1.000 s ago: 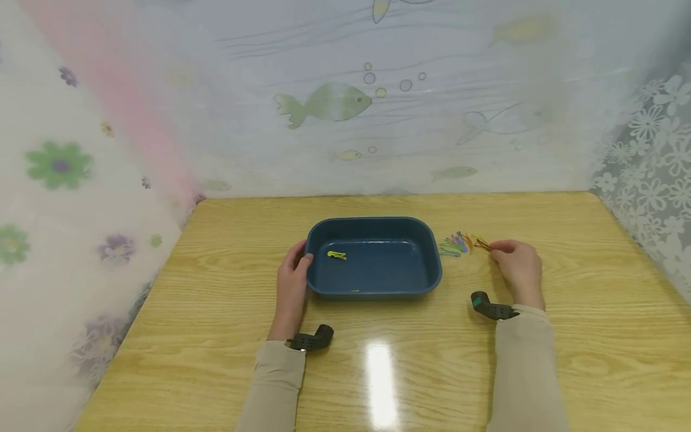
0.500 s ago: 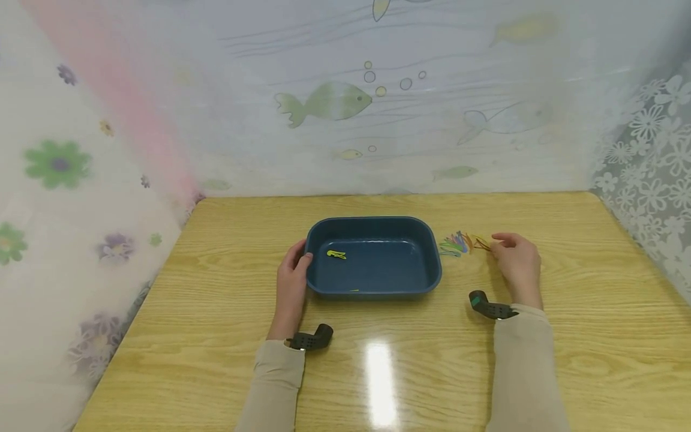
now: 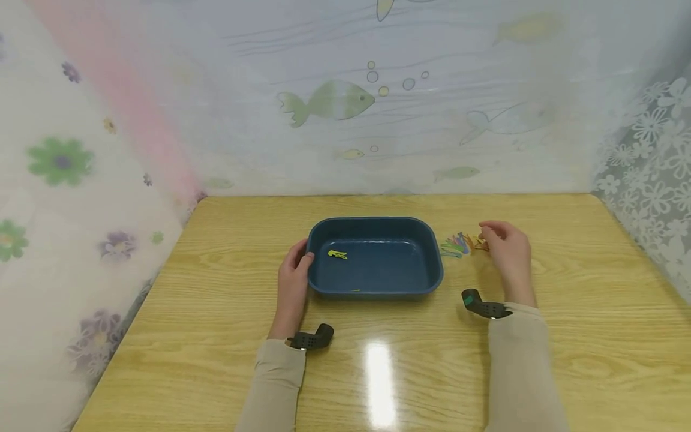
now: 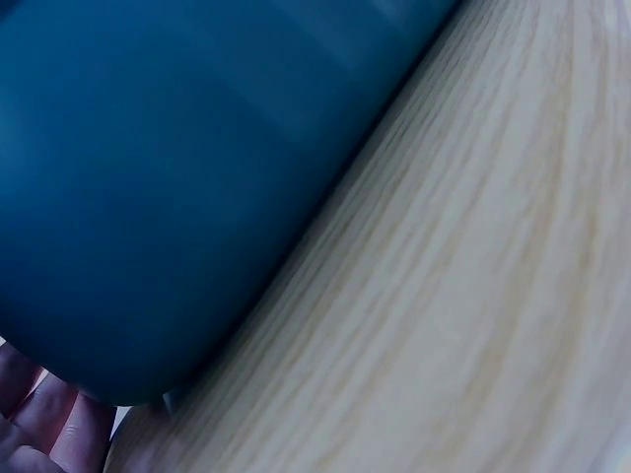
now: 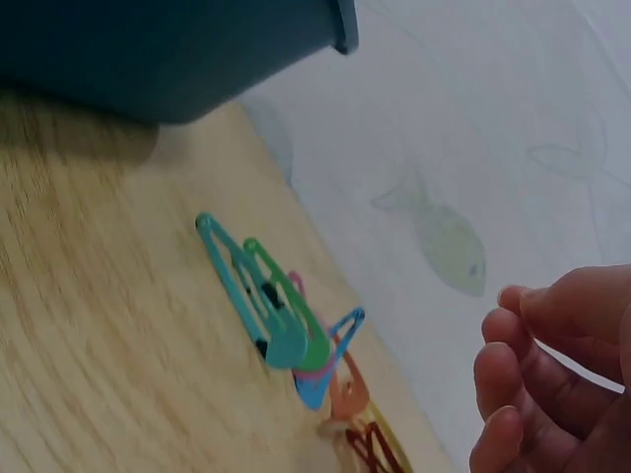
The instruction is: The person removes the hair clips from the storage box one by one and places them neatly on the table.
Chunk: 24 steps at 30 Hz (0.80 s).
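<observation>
My left hand [image 3: 293, 282] grips the left end of a blue plastic basin [image 3: 378, 288], thumb on the rim. Inside the basin lies a yellow snap hair clip [image 3: 337, 255]. To its right, several coloured snap hair clips lie bunched on the table, among them a teal clip [image 5: 242, 286], a green clip [image 5: 301, 305] and a brown clip [image 5: 373, 448]. My right hand [image 3: 507, 249] hovers by the right end of this bunch. Its fingers are loosely bent, thumb and index fingertips close together, with no clip visible between them in the right wrist view.
The wooden table [image 3: 432, 360] carries the basin and the clips. A fish-patterned curtain [image 3: 335, 150] hangs behind the far edge. On the left is a flowered curtain [image 3: 97, 210]. Each wrist wears a black camera, including the right wrist camera [image 3: 483, 305].
My right hand has let go of the brown hair clip, which lies on the table at the bunch's right end. The hand has then moved slightly up and left. My left hand stays put.
</observation>
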{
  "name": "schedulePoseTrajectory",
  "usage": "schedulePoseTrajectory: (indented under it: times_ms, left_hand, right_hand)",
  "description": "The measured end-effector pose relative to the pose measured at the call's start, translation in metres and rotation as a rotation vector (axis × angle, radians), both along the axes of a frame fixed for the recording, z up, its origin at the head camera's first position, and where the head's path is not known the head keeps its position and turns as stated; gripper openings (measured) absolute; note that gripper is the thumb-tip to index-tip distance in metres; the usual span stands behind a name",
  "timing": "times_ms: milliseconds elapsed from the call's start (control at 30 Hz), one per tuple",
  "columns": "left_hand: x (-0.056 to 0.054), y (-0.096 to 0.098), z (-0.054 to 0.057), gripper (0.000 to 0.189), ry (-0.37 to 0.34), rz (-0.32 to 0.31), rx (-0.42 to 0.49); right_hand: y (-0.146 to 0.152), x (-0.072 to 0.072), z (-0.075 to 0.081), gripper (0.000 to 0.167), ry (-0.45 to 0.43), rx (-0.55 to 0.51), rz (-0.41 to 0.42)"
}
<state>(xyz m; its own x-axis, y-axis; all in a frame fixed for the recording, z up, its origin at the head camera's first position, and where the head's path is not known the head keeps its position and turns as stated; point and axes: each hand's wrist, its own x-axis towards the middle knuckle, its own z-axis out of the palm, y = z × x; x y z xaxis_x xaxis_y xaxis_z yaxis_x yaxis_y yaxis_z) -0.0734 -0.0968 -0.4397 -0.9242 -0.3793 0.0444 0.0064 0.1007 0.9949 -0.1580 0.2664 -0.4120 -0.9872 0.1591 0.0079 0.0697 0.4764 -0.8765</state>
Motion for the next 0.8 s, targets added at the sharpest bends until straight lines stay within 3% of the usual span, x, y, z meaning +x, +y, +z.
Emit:
schedulePoseTrajectory:
  times_ms: [667, 800]
  left_hand:
    - [0.001, 0.0, 0.001, 0.032, -0.009, -0.001, -0.001]
    - [0.002, 0.001, 0.005, 0.033, -0.005, -0.015, 0.001]
  right_hand:
    - [-0.042, 0.006, 0.027, 0.032, 0.12, -0.019, 0.194]
    - [-0.049, 0.007, 0.031, 0.03, 0.131, -0.016, 0.227]
